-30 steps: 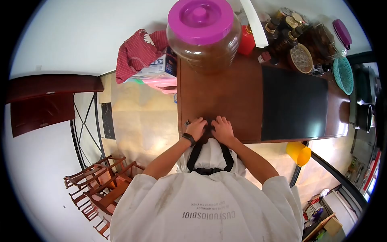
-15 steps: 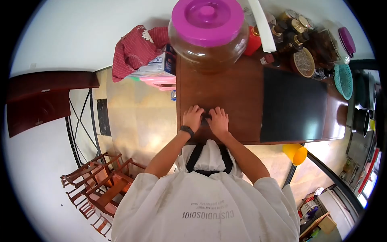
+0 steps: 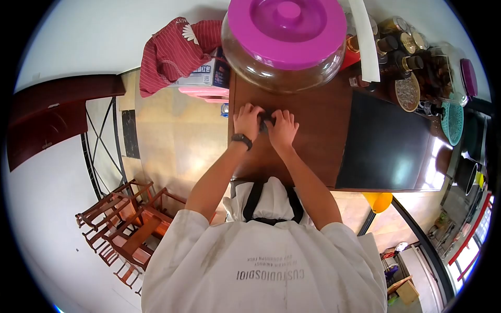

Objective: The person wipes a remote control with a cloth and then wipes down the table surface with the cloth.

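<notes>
Over the left part of the brown wooden table [image 3: 318, 135], my left hand [image 3: 247, 122] and my right hand [image 3: 283, 128] are close together. Between them is a small black object [image 3: 265, 123], mostly covered by my fingers, so its kind cannot be made out. The fingers of both hands are curled and closed on it from either side. Beyond the hands stands a large clear glass jar [image 3: 282, 78] with a purple lid [image 3: 323, 47].
A black panel [image 3: 386, 146] covers the table's right part. Several dark bottles [image 3: 404, 63], a turquoise basket [image 3: 453, 122] and a round woven container [image 3: 407, 93] crowd the back right. Left of the table are a red striped cloth [image 3: 172, 65] and a pink stool [image 3: 206, 94]. Wooden chairs [image 3: 138, 229] stand at lower left.
Both hands have moved forward on the table with the black object, toward the jar. The view has shifted, and the jar appears nearer and larger.
</notes>
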Action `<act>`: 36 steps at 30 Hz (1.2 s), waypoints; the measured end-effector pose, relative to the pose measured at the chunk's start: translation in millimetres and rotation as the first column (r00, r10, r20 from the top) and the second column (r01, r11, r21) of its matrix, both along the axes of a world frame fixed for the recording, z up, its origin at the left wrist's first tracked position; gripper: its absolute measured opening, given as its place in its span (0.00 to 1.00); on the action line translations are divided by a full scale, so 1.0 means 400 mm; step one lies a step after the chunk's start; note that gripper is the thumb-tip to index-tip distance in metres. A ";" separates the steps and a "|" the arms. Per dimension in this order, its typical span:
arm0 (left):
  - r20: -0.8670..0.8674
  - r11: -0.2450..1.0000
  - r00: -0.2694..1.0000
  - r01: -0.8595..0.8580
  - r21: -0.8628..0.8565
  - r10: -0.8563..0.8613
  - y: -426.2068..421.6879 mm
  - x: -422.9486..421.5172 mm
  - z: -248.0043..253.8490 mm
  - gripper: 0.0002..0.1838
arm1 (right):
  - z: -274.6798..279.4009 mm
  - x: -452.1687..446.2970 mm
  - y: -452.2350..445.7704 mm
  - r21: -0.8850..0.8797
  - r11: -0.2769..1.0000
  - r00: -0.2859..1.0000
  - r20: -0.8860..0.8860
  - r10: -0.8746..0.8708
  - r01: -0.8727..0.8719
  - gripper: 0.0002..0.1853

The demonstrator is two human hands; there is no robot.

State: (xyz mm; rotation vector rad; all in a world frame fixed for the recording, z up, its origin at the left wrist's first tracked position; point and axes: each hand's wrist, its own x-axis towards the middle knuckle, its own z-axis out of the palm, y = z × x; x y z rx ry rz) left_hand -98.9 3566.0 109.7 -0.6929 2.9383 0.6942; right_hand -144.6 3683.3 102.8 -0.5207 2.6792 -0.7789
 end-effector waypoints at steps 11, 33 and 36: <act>0.075 0.989 0.987 -0.142 -0.040 0.144 -0.042 -0.099 -0.005 0.12 | -0.011 -0.072 -0.072 0.016 0.994 0.994 -0.024 -0.104 0.104 0.14; -0.146 0.915 0.923 0.376 0.144 -0.356 0.205 0.301 -0.024 0.12 | 0.038 0.338 0.269 -0.002 0.992 0.991 0.051 -0.127 0.127 0.14; -0.195 0.925 0.924 0.356 0.130 -0.328 0.187 0.371 -0.015 0.14 | 0.040 0.397 0.237 0.051 0.994 0.993 0.058 -0.101 0.098 0.15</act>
